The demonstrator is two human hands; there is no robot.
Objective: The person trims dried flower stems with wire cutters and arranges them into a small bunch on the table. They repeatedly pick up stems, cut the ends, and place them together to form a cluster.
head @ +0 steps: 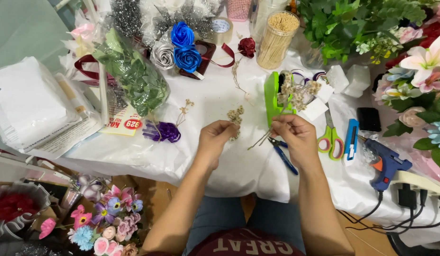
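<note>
Evidently light and brittle, the dried flower sprig sits near the tabletop's front edge, pinched in the left hand; the right hand nips thin stems. Holding the stalks, not the crumbly heads, looks safest.

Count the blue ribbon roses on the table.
2. One blue rose sits at the top centre; the other blue rose lies just below it, beside a silver rose. More may be hidden behind the wrapped greenery.
</note>
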